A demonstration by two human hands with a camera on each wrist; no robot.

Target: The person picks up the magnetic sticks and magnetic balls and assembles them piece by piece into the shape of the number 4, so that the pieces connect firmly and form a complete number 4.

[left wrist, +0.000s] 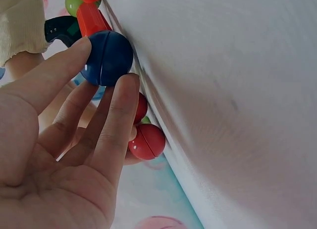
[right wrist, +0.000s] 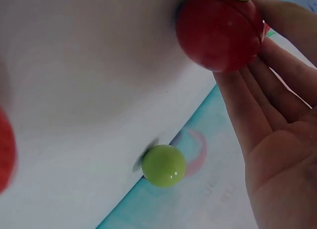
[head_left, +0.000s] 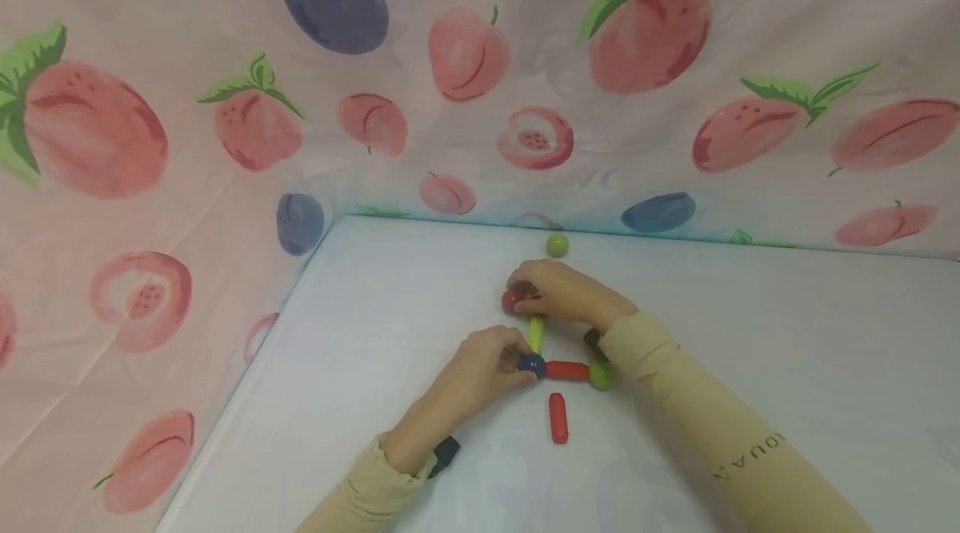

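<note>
My left hand (head_left: 483,362) pinches a glossy blue ball (head_left: 532,365) between thumb and fingertips; its seam shows in the left wrist view. From this ball a red stick (head_left: 567,371) runs right to a green ball (head_left: 601,375), and a yellow stick (head_left: 536,335) runs away toward my right hand (head_left: 566,293). In the right wrist view, the right fingers hold a red ball (right wrist: 220,33) with a yellow-green piece against it. Two red balls show in the left wrist view, the nearer one (left wrist: 147,141) beside the right fingers. My right hand partly hides this end.
A loose red stick (head_left: 558,418) lies nearer on the white table (head_left: 315,400). A separate green ball (head_left: 557,246) sits at the back, close to the fruit-patterned cloth wall (head_left: 480,141). The same cloth rises along the left side.
</note>
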